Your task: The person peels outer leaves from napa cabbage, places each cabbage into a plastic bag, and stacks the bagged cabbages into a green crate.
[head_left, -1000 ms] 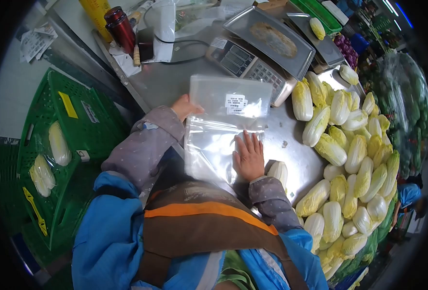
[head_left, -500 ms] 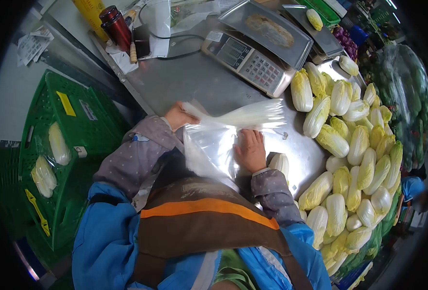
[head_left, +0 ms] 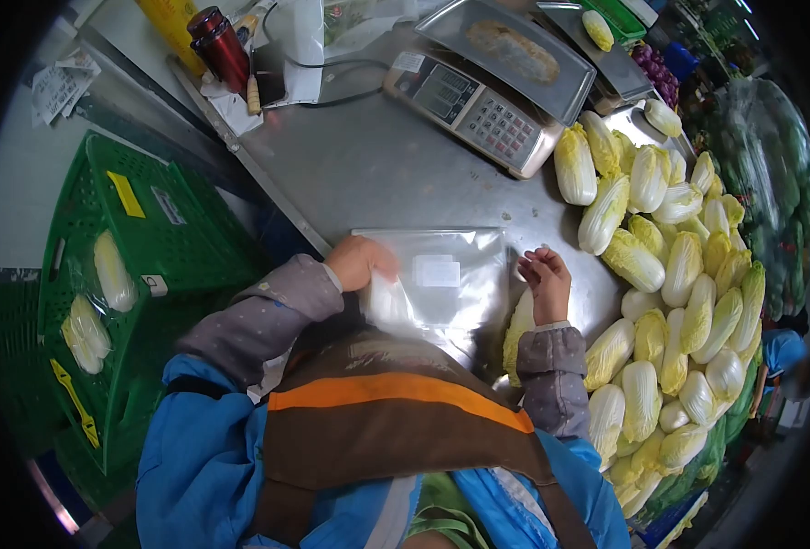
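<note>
A stack of clear plastic bags with a white label lies flat on the metal table in front of my body. My left hand is closed on the left side of the bags, where a bunched, whitish part shows blurred below the fingers. My right hand is raised just right of the stack, apart from it. Its fingers are loosely bent, and nothing shows in them. Beneath and left of that hand lies a napa cabbage, partly hidden by the wrist and sleeve.
A big heap of napa cabbages covers the right side. A digital scale stands at the back. To the left is a green crate with wrapped cabbages. A red flask stands at the back left of the metal table.
The fanned-up bag edges now lie flat, showing the label. My left hand has moved down and right with part of the bags. My right hand has lifted off them to the right.
</note>
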`<state>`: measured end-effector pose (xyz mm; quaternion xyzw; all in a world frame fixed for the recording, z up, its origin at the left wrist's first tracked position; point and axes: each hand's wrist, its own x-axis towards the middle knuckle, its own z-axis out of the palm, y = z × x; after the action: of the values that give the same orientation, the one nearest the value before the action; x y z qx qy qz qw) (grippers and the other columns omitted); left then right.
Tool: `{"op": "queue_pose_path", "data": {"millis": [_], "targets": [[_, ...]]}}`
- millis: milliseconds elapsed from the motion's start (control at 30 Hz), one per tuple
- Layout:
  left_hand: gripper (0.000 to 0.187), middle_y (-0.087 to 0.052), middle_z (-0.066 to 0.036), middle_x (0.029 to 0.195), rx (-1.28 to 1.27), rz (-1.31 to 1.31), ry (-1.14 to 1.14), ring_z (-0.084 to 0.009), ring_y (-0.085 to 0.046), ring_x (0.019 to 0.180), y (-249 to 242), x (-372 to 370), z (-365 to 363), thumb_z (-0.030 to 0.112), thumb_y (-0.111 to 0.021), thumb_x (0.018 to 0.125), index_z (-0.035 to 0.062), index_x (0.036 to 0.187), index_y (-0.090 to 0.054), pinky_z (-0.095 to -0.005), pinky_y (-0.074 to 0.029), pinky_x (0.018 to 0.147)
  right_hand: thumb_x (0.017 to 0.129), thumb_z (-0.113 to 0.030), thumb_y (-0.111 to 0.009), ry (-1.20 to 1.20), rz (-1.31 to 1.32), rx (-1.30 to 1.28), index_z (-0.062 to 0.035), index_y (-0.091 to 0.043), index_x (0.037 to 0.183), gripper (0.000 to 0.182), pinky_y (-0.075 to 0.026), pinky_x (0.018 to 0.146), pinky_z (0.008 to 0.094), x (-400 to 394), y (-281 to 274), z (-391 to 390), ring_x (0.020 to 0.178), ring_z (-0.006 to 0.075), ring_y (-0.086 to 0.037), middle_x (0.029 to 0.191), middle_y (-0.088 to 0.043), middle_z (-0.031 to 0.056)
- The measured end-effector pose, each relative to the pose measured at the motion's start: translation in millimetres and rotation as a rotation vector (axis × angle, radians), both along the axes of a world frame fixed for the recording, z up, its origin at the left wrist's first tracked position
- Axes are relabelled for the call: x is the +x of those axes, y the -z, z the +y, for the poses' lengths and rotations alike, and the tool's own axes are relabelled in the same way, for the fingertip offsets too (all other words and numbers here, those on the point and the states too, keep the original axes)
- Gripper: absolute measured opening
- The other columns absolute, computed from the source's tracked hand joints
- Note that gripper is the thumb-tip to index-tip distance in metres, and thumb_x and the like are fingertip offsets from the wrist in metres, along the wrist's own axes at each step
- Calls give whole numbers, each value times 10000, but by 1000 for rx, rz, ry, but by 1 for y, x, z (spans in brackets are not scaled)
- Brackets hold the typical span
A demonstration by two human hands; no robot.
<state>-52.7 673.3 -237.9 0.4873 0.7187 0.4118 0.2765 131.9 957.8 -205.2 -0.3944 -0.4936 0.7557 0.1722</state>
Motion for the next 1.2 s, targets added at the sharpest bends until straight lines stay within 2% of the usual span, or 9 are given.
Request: {"op": "queue_pose_path", "data": {"millis": [133,267,500,567,733,833,967,1033,1200], "targets": [[176,-679,-82,847,49,64,-8,-243,-620,918,6,11,-3,-34,-581,678,78,746,-699,-348,-464,867,825,-19,-530,-98,-85,216,24,-517,1038,217,-492,775,293,-18,2,3,874,186,-584,920,-573,94],[157,-675,-69,909,61,154,5,-250,-611,939,8,16,-5,-3,-598,687,82,781,-691,-357,-452,884,751,-228,-703,-363,-365,575,64,-482,1184,568,-469,827,316,-32,27,2,1001,260,-587,1094,-578,216],[156,-676,-72,898,162,62,-4,-249,-607,952,21,14,-7,-27,-594,682,79,741,-692,-351,-456,874,701,-283,-755,-382,-443,459,65,-551,1086,557,-480,762,307,-49,32,3,864,229,-610,983,-622,185],[157,-676,-74,888,169,69,-17,-247,-605,955,19,15,-7,-35,-590,679,76,725,-691,-346,-456,874,686,-274,-774,-520,-423,456,51,-595,966,465,-478,727,303,-50,27,3,760,200,-592,872,-630,135],[156,-679,-79,860,118,14,-95,-242,-605,948,9,19,-8,-44,-584,675,66,698,-691,-331,-462,863,705,-88,-751,-556,-95,197,-53,-281,1244,716,-448,829,317,-32,8,-15,994,222,-507,1103,-498,133],[141,-672,-82,857,95,18,-92,-255,-606,927,9,18,-7,-40,-584,683,57,693,-685,-328,-467,853,700,-56,-747,-515,-61,180,-56,-269,1258,735,-456,838,331,-26,11,-23,1009,231,-505,1115,-490,135],[127,-640,-94,849,262,-343,-104,-267,-601,894,36,18,-4,-35,-572,713,46,746,-664,-352,-471,819,696,35,-702,-383,-124,150,11,-417,1194,574,-485,797,313,-29,15,-32,911,222,-570,1018,-573,121],[147,-652,-112,886,120,-220,-22,-270,-596,946,5,10,-4,-38,-557,721,53,768,-663,-368,-457,859,697,84,-656,-361,-122,136,31,-480,1141,480,-494,764,302,-31,11,-32,849,204,-599,963,-604,120],[277,-579,-135,1170,279,374,-181,-245,-461,1203,-47,2,-16,-25,-556,722,104,925,-694,-348,-342,1004,732,72,-618,-279,59,125,29,-456,1139,441,-505,733,292,-26,-39,-16,807,192,-609,943,-595,111]]}}
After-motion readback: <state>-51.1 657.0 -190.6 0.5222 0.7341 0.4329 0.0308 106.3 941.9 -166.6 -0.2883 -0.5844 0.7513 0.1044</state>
